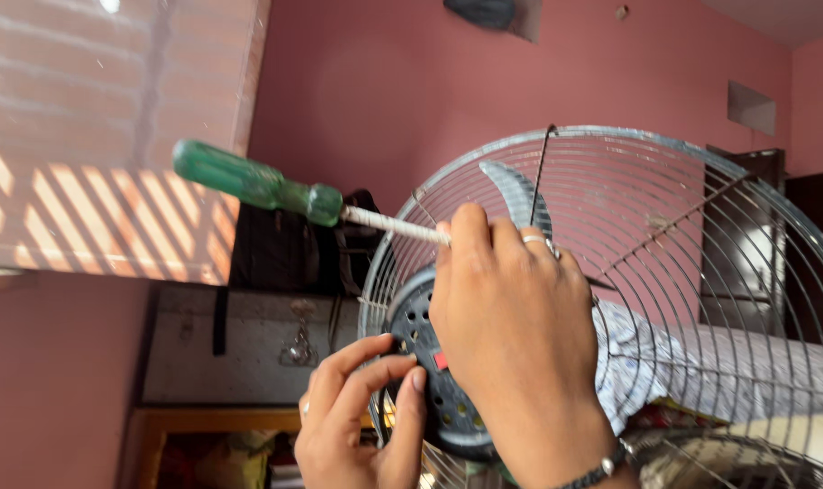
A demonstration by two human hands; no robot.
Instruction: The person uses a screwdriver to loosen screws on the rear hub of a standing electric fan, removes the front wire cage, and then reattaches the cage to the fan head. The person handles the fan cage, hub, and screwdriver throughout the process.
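Pink wall bkgd; right hand grips green-handled screwdriver w/ fingers.

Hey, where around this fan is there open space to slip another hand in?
Open space lies left of the wire fan guard, under the green screwdriver and above the left hand. The grille's upper right is also bare. It is crowded at the dark motor hub, where the right hand and left fingers meet.

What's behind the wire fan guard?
Through the wire fan guard, a grey fan blade shows near the top, and the dark perforated motor housing sits at the hub. The right hand, holding a green-handled screwdriver, covers the hub centre; other blades cannot be seen.
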